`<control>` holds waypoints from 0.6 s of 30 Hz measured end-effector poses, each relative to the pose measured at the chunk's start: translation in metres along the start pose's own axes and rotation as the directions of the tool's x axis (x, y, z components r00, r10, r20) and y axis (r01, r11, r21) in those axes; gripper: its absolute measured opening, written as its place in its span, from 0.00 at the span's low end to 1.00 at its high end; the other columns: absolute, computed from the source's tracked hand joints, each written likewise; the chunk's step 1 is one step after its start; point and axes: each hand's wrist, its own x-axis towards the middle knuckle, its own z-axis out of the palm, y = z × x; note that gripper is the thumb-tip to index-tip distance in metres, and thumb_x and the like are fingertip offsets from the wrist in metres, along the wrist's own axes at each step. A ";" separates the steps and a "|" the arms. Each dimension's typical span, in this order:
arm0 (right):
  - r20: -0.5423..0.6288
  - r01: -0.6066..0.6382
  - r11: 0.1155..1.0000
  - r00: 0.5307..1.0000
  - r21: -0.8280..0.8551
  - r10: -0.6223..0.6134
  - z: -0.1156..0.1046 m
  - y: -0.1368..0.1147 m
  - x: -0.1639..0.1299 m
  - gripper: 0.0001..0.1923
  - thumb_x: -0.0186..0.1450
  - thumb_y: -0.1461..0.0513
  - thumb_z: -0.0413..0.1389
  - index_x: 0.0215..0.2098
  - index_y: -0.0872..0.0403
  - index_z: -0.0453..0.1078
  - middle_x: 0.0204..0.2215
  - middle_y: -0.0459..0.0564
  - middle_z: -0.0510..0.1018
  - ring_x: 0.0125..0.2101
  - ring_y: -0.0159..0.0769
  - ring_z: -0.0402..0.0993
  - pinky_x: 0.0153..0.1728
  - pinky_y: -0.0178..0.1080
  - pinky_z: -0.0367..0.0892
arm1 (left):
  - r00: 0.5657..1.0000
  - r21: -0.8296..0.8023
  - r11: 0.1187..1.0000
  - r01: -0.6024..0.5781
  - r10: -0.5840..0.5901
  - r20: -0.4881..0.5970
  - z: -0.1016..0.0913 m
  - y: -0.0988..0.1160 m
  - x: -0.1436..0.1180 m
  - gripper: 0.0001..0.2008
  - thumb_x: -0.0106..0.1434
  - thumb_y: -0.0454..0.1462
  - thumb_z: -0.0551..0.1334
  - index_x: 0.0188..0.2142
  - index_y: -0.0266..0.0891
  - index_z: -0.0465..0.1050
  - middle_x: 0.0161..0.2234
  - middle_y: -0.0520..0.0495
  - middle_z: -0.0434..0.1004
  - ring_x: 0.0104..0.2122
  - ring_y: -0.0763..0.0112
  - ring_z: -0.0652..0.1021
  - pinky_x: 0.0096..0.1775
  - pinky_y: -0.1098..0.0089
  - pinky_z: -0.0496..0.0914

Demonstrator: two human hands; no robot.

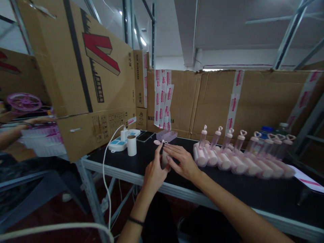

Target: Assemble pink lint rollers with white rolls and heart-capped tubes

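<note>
Your left hand (153, 172) and your right hand (181, 161) meet over the near edge of the black table (141, 162), both wrapped around one small pale pink bottle (165, 158) that stands upright between them. Your left fingers curl around its left side with the forefinger raised toward the cap; your right fingers lie flat and narrow across its front and right side, so most of the body is hidden. Its bow-shaped pink cap (162, 142) pokes out at 12 o'clock from your knuckles.

At 3 o'clock from your hands, a row of matching pink bottles (238, 163) lies side by side on the table, with a second row standing upright just behind them. At 10 o'clock stands a white paper roll (131, 145), just beside a white power strip (123, 141) with a plug in it. A small lilac tray (167, 135) sits at 12 o'clock, near the cardboard wall (263, 101). Far off at 9 o'clock, another person's arm (15, 131) reaches along a separate bench
</note>
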 end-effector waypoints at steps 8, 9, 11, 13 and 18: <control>-0.106 -0.260 0.961 0.957 0.092 0.269 0.004 0.006 -0.012 0.25 0.77 0.62 0.43 0.71 0.47 0.58 0.67 0.51 0.68 0.67 0.38 0.63 0.66 0.47 0.61 | 1.000 -0.011 1.000 -0.010 0.009 -0.013 0.001 0.010 -0.001 0.33 0.64 0.38 0.65 0.67 0.55 0.63 0.61 0.47 0.77 0.55 0.53 0.80 0.51 0.59 0.75; -0.134 -0.337 0.940 0.930 0.058 0.342 0.005 0.010 -0.013 0.25 0.77 0.62 0.41 0.72 0.49 0.56 0.68 0.52 0.67 0.67 0.37 0.63 0.66 0.45 0.61 | 1.000 -0.024 1.000 -0.014 0.014 -0.018 0.001 0.011 -0.001 0.32 0.63 0.37 0.65 0.66 0.55 0.65 0.61 0.48 0.76 0.55 0.53 0.80 0.52 0.59 0.75; -0.159 -0.452 0.892 0.882 -0.015 0.444 0.010 0.022 -0.017 0.25 0.76 0.65 0.42 0.70 0.52 0.59 0.67 0.56 0.68 0.66 0.38 0.64 0.65 0.46 0.61 | 0.999 -0.041 0.999 -0.020 0.019 -0.026 0.001 0.011 -0.001 0.30 0.62 0.37 0.66 0.63 0.56 0.68 0.61 0.49 0.76 0.55 0.54 0.80 0.52 0.59 0.75; -0.102 -0.493 0.866 0.868 -0.077 0.486 0.016 0.035 -0.020 0.23 0.73 0.67 0.48 0.65 0.57 0.65 0.64 0.61 0.71 0.65 0.44 0.65 0.65 0.48 0.61 | 0.999 -0.051 0.998 -0.024 0.022 -0.031 0.001 0.012 -0.001 0.29 0.61 0.36 0.67 0.61 0.56 0.70 0.60 0.50 0.77 0.55 0.54 0.80 0.52 0.59 0.76; 0.137 -0.528 0.813 0.811 -0.247 0.568 0.023 0.049 -0.022 0.16 0.69 0.69 0.54 0.53 0.59 0.74 0.53 0.62 0.79 0.61 0.49 0.71 0.62 0.47 0.62 | 0.999 -0.112 0.994 -0.018 0.014 -0.040 0.001 0.014 0.000 0.25 0.60 0.36 0.68 0.57 0.55 0.73 0.57 0.49 0.80 0.52 0.55 0.82 0.50 0.60 0.77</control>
